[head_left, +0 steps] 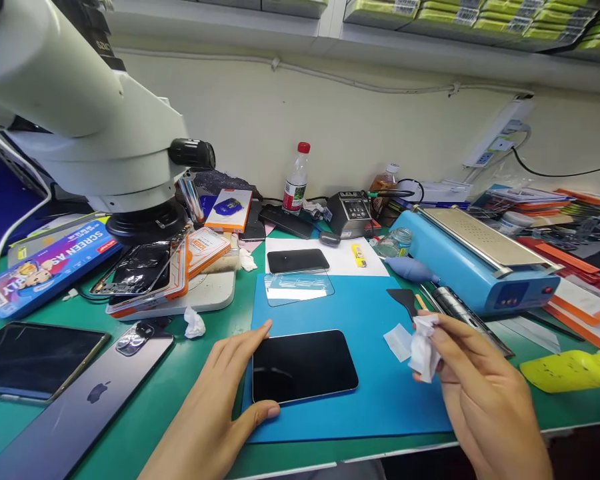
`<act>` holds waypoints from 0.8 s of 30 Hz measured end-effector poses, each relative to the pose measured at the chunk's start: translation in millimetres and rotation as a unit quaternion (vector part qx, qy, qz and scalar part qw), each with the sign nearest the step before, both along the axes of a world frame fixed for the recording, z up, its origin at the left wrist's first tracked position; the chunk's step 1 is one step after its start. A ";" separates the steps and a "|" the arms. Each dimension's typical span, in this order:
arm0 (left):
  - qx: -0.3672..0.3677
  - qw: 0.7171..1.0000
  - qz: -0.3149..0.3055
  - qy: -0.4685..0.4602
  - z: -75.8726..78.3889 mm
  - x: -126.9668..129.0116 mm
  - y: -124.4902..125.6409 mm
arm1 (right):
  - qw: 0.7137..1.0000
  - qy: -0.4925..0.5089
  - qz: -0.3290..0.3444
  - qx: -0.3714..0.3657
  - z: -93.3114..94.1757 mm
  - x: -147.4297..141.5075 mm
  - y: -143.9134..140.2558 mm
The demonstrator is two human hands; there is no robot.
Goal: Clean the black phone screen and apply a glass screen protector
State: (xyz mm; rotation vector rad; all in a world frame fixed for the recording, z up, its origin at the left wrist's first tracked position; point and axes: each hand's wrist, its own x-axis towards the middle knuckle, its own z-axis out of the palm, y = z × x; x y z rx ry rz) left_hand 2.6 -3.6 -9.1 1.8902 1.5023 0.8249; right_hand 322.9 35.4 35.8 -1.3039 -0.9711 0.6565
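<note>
A smartphone [305, 365] with a black screen lies face up on the blue mat [380, 413]. My left hand [215, 393] braces its left end, the thumb at the near edge and the fingertips at the far corner. Pinched in my right hand [480, 380], above the mat's right side, is a crumpled white tissue [424, 350]. Just left of the tissue, a small white wipe [399, 342] lies flat on the mat. Behind it rests a black spatula-like tool [404, 300]. A clear glass sheet [300, 288] lies at the mat's far edge.
A microscope [105, 133] overhangs the left side. Two more phones, one a purple-grey phone [85, 407], lie there. At the right stand a blue machine [480, 267] with a metal plate and a yellow bottle [570, 371]. Behind are a red-capped bottle [296, 180] and a black control box [350, 215].
</note>
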 end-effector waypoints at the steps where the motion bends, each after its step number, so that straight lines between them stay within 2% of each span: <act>1: 0.007 1.000 0.000 -0.001 0.0 0.5 -0.3 | 1.000 -0.007 0.003 0.004 -0.2 -1.7 5.7; 6: 0.011 1.000 -0.010 0.009 0.1 -1.2 1.9 | 0.998 -0.048 0.027 0.004 11.6 4.4 29.3; 11: 0.004 0.999 -0.028 0.019 -5.0 -6.2 5.5 | 0.984 -0.162 0.067 -0.030 29.6 13.0 57.1; 15: 0.018 1.000 0.000 -0.004 -10.6 -2.6 3.4 | 0.956 -0.279 0.075 -0.052 22.3 16.7 72.9; 18: 0.015 1.000 0.007 -0.015 -11.4 0.5 1.9 | 0.938 -0.340 0.042 -0.043 10.7 17.4 66.0; 21: 0.020 1.000 0.011 -0.009 -9.8 1.3 1.3 | 0.925 -0.378 0.001 -0.018 0.6 14.4 42.4; 24: 0.022 1.000 0.015 -0.004 -8.6 0.8 0.9 | 0.900 -0.432 -0.040 0.050 -9.4 9.4 14.7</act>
